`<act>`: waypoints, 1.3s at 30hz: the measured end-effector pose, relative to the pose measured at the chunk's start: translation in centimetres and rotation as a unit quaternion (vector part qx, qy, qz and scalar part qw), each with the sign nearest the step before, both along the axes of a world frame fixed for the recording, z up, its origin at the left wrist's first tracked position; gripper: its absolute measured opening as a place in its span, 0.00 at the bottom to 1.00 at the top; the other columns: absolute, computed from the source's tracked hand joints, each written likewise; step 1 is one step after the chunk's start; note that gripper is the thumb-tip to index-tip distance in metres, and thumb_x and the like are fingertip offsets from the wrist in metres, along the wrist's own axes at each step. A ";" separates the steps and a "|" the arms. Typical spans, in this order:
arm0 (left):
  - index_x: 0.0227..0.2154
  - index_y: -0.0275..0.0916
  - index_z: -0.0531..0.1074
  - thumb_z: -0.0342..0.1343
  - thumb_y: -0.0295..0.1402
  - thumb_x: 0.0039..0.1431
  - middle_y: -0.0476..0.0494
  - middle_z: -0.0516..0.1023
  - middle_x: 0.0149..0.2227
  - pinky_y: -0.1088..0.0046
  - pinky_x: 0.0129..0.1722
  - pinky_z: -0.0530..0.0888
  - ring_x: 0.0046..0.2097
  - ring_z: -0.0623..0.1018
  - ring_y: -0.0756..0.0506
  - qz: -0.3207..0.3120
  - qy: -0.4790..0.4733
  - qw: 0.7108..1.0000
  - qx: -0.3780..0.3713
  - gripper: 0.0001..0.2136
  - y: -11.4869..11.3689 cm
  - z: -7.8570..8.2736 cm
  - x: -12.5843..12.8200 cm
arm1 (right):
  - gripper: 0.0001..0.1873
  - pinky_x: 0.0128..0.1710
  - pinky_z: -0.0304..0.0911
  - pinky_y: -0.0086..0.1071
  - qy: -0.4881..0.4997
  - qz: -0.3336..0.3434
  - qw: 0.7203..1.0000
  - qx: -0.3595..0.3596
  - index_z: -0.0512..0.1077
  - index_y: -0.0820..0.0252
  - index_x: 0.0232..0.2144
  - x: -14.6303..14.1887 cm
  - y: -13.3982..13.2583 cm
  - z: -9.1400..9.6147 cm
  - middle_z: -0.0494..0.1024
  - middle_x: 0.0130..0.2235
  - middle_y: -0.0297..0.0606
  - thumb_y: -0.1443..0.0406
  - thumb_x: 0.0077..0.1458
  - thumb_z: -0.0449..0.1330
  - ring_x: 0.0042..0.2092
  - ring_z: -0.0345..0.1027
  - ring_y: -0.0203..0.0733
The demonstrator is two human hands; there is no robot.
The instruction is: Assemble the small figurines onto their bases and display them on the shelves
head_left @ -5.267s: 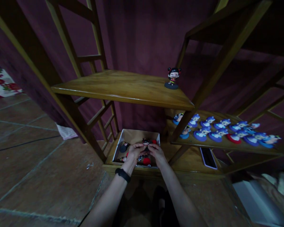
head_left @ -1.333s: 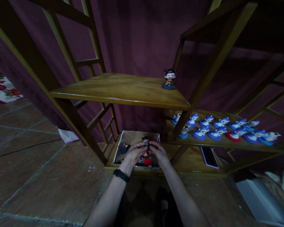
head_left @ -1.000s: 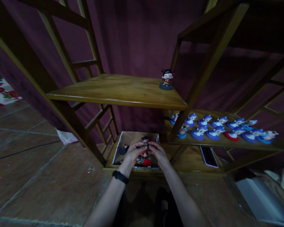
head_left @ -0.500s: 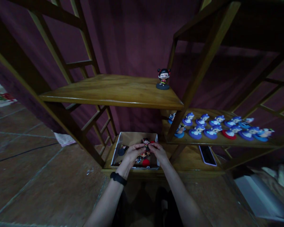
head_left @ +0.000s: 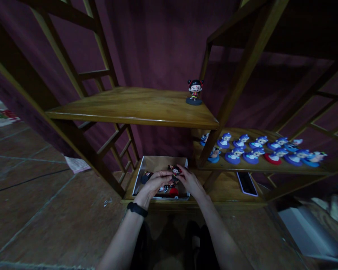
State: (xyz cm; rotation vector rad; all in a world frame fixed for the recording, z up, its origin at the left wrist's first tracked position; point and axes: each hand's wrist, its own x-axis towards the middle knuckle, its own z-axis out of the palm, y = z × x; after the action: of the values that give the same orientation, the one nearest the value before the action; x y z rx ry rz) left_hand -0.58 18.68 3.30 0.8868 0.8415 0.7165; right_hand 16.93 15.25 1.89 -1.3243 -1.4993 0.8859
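Observation:
Over a shallow cardboard box (head_left: 157, 160) on the bottom shelf, both my hands hold one small black-haired figurine (head_left: 176, 171) between them. My left hand (head_left: 157, 180) grips it from the left with closed fingertips. From the right, my right hand (head_left: 188, 180) pinches its other side. Several more figurines lie in the box, among them one with a dark base (head_left: 145, 177) at the left and a round red base (head_left: 174, 192) near the front. My fingers partly cover the held figurine and those beneath.
A similar figurine (head_left: 195, 92) stands at the right end of the upper wooden shelf (head_left: 129, 105). Several purple-haired figurines (head_left: 253, 154) fill the shelf at right. A phone (head_left: 246, 183) lies below them, beyond an upright post (head_left: 236, 82). A grey box (head_left: 310, 228) sits at lower right.
The held figurine has tilted and turned between my hands, and my right fingers have shifted up around its side. The figurines on the shelves stay put.

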 end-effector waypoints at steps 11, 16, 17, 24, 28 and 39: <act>0.34 0.32 0.75 0.67 0.29 0.37 0.41 0.79 0.31 0.74 0.34 0.72 0.31 0.77 0.48 0.004 0.008 1.000 0.010 0.17 0.1 -0.6 0.1 | 0.25 0.50 0.61 0.39 -0.151 0.019 0.987 0.048 0.59 0.48 0.55 0.1 -0.1 0.1 0.72 0.49 0.38 0.67 0.54 0.53 0.47 0.68 0.42; 0.36 0.32 0.75 0.66 0.29 0.37 0.39 0.78 0.35 0.73 0.34 0.71 0.32 0.77 0.48 0.004 0.009 0.999 0.038 0.18 -0.1 -0.3 0.1 | 0.28 0.48 0.62 0.39 -0.099 0.018 0.995 0.006 0.56 0.47 0.57 0.1 -0.1 -0.3 0.75 0.44 0.36 0.65 0.54 0.54 0.45 0.69 0.41; 0.37 0.33 0.74 0.66 0.29 0.37 0.39 0.78 0.37 0.74 0.34 0.71 0.33 0.76 0.48 0.011 0.010 0.998 0.055 0.19 -0.1 -0.3 0.2 | 0.29 0.48 0.62 0.39 -0.078 0.015 0.997 -0.006 0.55 0.47 0.57 0.0 -0.1 -0.6 0.76 0.43 0.35 0.65 0.53 0.54 0.45 0.70 0.41; 0.42 0.37 0.73 0.66 0.29 0.35 0.41 0.76 0.40 0.73 0.38 0.71 0.39 0.75 0.47 0.105 0.008 0.983 0.150 0.25 -0.7 -1.0 0.7 | 0.17 0.41 0.65 0.38 0.128 0.000 0.990 -0.059 0.73 0.57 0.37 -1.3 0.4 -2.5 0.76 0.37 0.37 0.54 0.49 0.57 0.39 0.70 0.43; 0.42 0.36 0.73 0.67 0.31 0.34 0.42 0.77 0.38 0.72 0.37 0.72 0.35 0.75 0.48 0.105 0.018 0.982 0.156 0.25 -1.4 -2.0 0.7 | 0.21 0.38 0.66 0.38 0.252 0.038 0.962 -0.101 0.74 0.59 0.34 -2.3 0.1 -2.2 0.77 0.35 0.36 0.51 0.40 0.63 0.36 0.71 0.42; 0.35 0.35 0.72 0.67 0.34 0.33 0.46 0.78 0.29 0.71 0.35 0.72 0.31 0.76 0.47 0.123 0.046 0.973 0.191 0.21 -4.7 -0.8 0.6 | 0.23 0.42 0.66 0.42 0.343 0.044 0.925 -0.159 0.75 0.62 0.31 -3.4 -2.3 1.0 0.78 0.33 0.39 0.55 0.30 0.69 0.37 0.72 0.45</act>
State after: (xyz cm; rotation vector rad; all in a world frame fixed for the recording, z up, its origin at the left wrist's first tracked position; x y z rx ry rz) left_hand 0.06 13.93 2.48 1.1776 0.9216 1.0846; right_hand 13.51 12.93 2.89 -1.0016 -0.8877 1.5120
